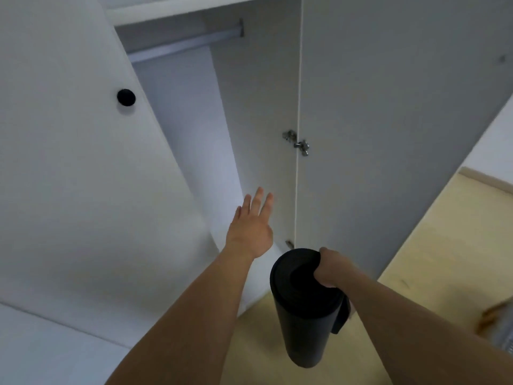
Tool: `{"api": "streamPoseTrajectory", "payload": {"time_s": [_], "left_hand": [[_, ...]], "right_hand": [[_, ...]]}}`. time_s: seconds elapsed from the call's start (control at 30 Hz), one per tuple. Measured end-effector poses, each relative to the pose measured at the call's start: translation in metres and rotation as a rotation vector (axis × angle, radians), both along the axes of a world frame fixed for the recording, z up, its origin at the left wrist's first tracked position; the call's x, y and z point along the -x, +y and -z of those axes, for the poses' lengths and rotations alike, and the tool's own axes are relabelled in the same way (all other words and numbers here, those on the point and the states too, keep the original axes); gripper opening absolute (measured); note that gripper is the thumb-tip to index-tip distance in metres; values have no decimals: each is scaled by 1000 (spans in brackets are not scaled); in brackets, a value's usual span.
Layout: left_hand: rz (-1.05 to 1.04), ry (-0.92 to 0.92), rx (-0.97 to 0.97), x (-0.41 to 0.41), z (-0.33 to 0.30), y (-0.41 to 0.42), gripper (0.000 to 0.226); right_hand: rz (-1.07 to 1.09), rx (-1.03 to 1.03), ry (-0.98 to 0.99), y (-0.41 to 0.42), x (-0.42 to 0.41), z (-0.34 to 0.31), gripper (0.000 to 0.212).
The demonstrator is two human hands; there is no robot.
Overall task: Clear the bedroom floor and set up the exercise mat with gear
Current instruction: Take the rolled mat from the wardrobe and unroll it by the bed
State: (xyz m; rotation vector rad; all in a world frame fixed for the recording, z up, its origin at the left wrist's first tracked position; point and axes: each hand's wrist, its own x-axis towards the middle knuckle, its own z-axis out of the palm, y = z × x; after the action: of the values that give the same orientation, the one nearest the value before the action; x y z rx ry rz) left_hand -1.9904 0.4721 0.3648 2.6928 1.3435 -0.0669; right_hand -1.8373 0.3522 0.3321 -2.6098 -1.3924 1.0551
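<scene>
I read this as the fetching step: the exercise mat [302, 309] is out of the wardrobe [261, 112] and in hand, not yet laid on the floor [433, 245]. My right hand [330, 269] grips the rolled mat at its upper end, its fingers hooked over the rim into the hollow core — clamped on the roll, which hangs upright just above the pale wood floor, in front of the open wardrobe. My left hand [251, 227] is stretched forward toward the opening, fingers straight and slightly apart, holding nothing; whether it touches the inner panel I cannot tell.

Next, I judge, the wardrobe doors want closing — the left door [69, 162] with its black knob [126, 97] stands ajar beside that hand — and then the mat needs carrying to bare floor and unrolling.

The mat is matte black, tightly wound into a thick cylinder, with a loose outer flap [342, 315] hanging free on the right side. It looks soft, foam-like.
</scene>
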Motion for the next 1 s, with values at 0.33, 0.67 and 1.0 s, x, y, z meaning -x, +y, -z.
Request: {"api": "streamPoseTrajectory", "payload": {"time_s": [0.33, 0.67, 1.0], "left_hand": [[772, -56, -306, -177, -24, -106, 57], [665, 622, -929, -290, -42, -144, 69], [631, 752, -1045, -307, -67, -154, 65]], "right_hand": [[234, 6, -99, -120, -99, -7, 46], [468, -31, -109, -200, -147, -10, 38], [512, -45, -109, -217, -152, -12, 41]]}}
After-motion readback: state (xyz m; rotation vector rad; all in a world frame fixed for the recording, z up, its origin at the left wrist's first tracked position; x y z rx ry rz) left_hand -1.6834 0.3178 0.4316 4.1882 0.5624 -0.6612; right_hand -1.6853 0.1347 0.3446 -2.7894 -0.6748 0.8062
